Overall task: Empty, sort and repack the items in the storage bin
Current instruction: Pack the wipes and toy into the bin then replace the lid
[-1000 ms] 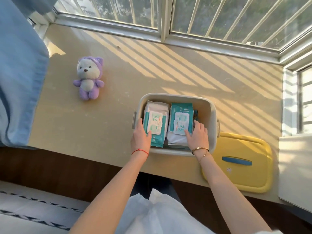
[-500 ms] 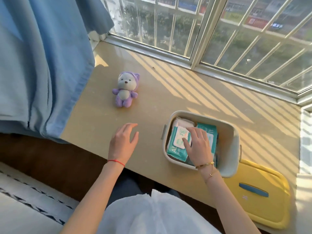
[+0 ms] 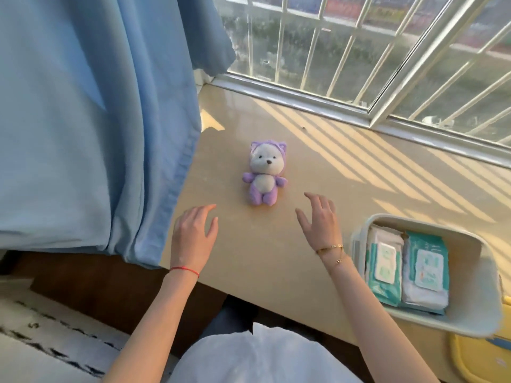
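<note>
A blue curtain (image 3: 91, 120) hangs at the far left, its hem draped over the left end of the beige sill surface (image 3: 262, 258).

Left hand (image 3: 193, 236): open, palm down, fingers loosely spread and slightly curled. It holds nothing. It is positioned over the left portion of the sill, near the curtain hem; whether the palm rests on the surface or hovers just above it cannot be determined. A red string bracelet (image 3: 184, 270) circles the wrist. The forearm extends up from the lower edge of the view.

Plush toy (image 3: 264, 178): a purple-and-white bear-like figure lying face up on the sill, head toward the window (image 3: 359, 51). It lies between and beyond the two hands, apart from both.

Right hand (image 3: 320, 222): open, fingers spread and extended forward, thumb angled out to the left. It grips nothing — the fingertips point toward the area just right of the toy, without contact. Gold bracelets (image 3: 330, 249) sit on the wrist. The forearm runs diagonally from the lower right.

Storage bin (image 3: 470, 313): a pale, round-cornered container on the sill to the right of the right wrist. It contains two wipe packs side by side — a teal-and-white left pack (image 3: 384, 266) and a right pack (image 3: 425, 269) of the same type, flip lids facing up.

A yellow lid (image 3: 475, 363) lies at the lower right, partly covered by the bin's near corner.
</note>
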